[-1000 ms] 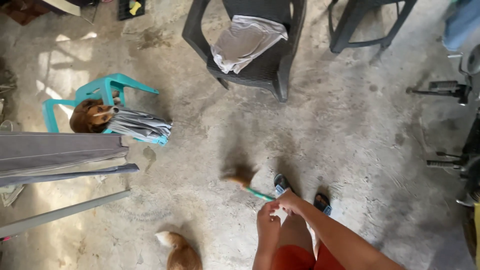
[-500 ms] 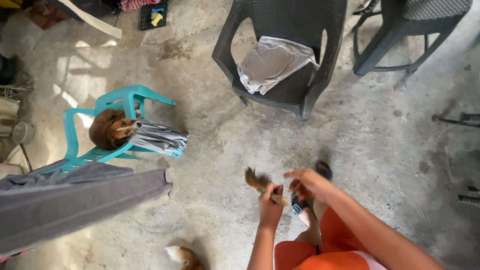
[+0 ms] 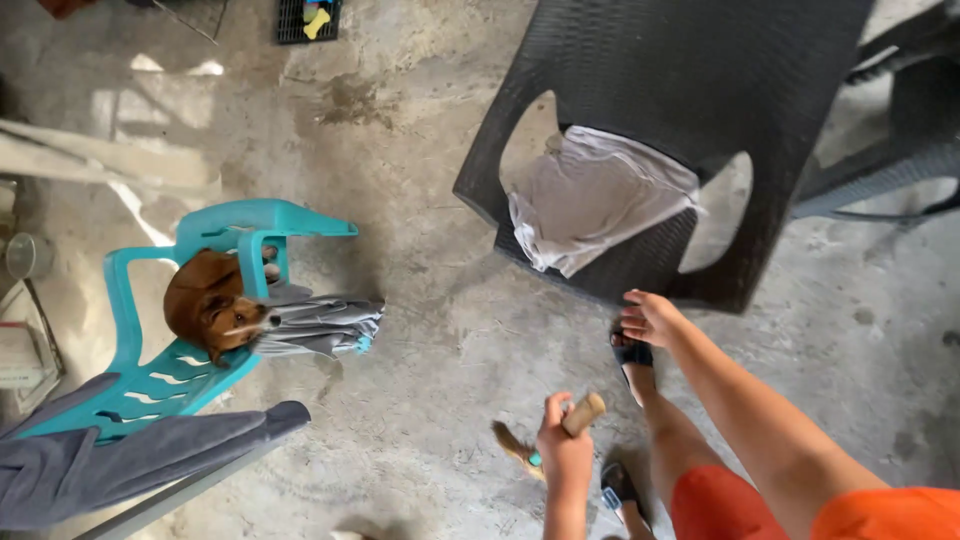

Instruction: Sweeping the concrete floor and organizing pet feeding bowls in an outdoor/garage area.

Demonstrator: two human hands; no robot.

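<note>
The hand broom's (image 3: 520,445) bristles sat half hidden behind the left hand (image 3: 566,452), which was fisted round its wooden handle low over the concrete floor (image 3: 430,300); the right hand (image 3: 650,318) reached, fingers loosely curled and empty, toward the dark plastic chair (image 3: 690,130)

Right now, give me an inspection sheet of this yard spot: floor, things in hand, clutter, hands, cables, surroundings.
Surface: bare concrete floor, stained and dusty.
Job's things: small broom with wooden handle end and brown bristles low by the floor.
Clutter: grey cloth on the dark plastic chair; folded grey cloth on the teal chair's edge; grey garment hanging lower left.
Hands: left hand closed on the broom handle; right hand free, fingers loosely curled, near the dark chair's front edge.
Cables: nothing seen.
Surroundings: brown dog lying in the teal chair; black crate at top.
</note>
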